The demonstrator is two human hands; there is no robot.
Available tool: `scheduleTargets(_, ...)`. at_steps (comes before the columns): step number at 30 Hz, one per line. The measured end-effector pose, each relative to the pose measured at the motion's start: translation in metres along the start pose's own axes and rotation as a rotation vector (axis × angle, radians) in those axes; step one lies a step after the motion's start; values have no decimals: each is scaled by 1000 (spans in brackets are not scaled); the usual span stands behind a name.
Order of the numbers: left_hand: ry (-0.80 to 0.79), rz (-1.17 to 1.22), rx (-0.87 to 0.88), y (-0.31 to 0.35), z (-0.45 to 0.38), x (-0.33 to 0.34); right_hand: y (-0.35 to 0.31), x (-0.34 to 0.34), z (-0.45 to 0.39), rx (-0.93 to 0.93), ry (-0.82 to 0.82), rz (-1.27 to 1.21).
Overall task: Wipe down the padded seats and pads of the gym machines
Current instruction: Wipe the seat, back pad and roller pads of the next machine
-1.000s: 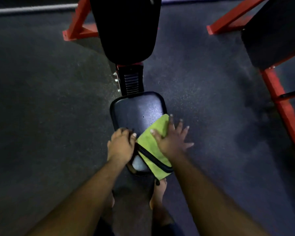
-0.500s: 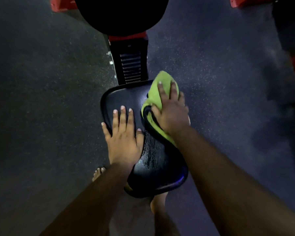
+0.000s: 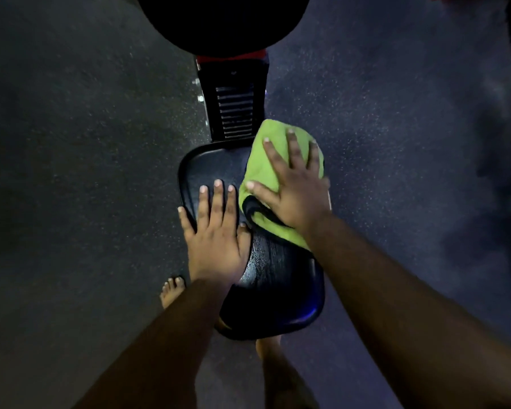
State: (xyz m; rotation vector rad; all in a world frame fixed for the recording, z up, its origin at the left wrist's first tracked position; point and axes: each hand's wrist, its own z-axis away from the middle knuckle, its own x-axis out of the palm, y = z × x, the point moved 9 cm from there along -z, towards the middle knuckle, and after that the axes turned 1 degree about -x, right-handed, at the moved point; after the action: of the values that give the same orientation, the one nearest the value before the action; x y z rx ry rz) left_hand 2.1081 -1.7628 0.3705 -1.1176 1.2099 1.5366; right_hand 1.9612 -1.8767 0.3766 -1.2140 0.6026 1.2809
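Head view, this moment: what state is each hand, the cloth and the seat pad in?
Left hand: flat, fingers straight, resting on the seat.
Right hand: spread flat, pressing the cloth onto the seat's far right corner.
Green cloth: bunched under that hand.
Black seat pad: wet sheen in the middle.

Right hand (image 3: 295, 196) slid the green cloth (image 3: 278, 175) forward — left hand (image 3: 216, 240) flattened.

Lime-green cloth (image 3: 273, 160) with black trim, glossy black seat (image 3: 216, 169), red frame strip (image 3: 230, 57) far, dark grey speckled floor (image 3: 86, 143)
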Motion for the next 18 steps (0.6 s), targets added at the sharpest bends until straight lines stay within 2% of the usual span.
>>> scheduleTargets(3, -23, 6, -5, 2, 0, -4, 1, 6, 59, -30, 42, 70)
scheduleTargets(5, -28, 32, -22, 2, 0, -6, 7, 22, 123, -12, 26, 8)
scheduleTargets(7, -22, 48, -37, 1, 1, -7, 12, 32, 147, -10, -12, -59)
scheduleTargets(14, -5, 44, -21, -1, 0, 0, -4, -1, -21, 96, 5, -27)
scheduleTargets(16, -20, 54, -19, -1, 0, -1, -6, -1, -4, 53, 40, 42)
scheduleTargets(18, -30, 66, -22, -1, 0, -3, -5, 7, 60, 7, 60, 76)
